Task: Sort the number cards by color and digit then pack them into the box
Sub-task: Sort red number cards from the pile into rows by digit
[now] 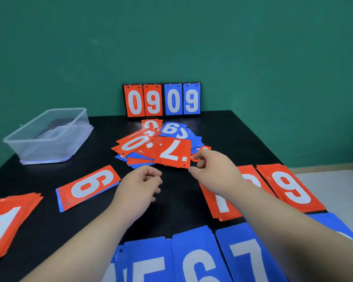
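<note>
Red 7 card (172,152) is lying atop the mixed pile (137,154) on the bench (177,202), right grip (214,169) curling at its near corner (pinched or not, can't tell), left grip (143,184) hanging loose & empty, so prob. best peeling off just that one w/o dragging others.

On my feed the flat black tabletop (177,200) sits against a plain teal-green wall (171,37). The clear, colourless plastic box (45,151) lets the black show through. I see a black-framed flip scoreboard (161,99) with two red and two blue panels, all with white digits. The loose pile of cards (143,157) mixes red and blue; its top red card (172,152) bears a white 7. I also see a red 6 card (89,186) lying over blue, a red 1 stack (6,224), a red 9 stack (291,188), and a row of blue cards (192,257) with white numerals.
</note>
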